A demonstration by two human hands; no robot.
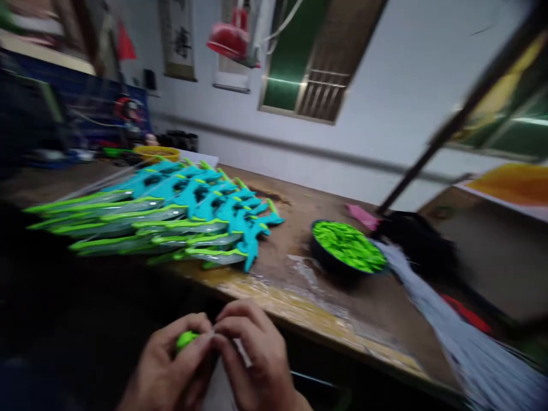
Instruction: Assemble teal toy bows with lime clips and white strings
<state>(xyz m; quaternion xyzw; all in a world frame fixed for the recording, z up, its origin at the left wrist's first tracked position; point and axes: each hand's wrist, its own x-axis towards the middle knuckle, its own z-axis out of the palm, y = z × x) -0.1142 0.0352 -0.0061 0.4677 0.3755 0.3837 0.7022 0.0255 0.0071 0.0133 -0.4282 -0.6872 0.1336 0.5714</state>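
Note:
My left hand and my right hand meet low in the view, in front of the table's near edge. Both are closed in a pinch. Between the left fingers shows a small bright green plastic piece. A pale grey strip runs down between the two hands; the right fingers press on its top. On the table beyond lies a fanned row of toy knives with turquoise handles and silver blades edged in green. The picture is blurred by motion.
A dark bowl full of small green pieces stands on the wooden table to the right. A bundle of grey strips slopes off the right side. A yellow bowl and clutter sit at the far left.

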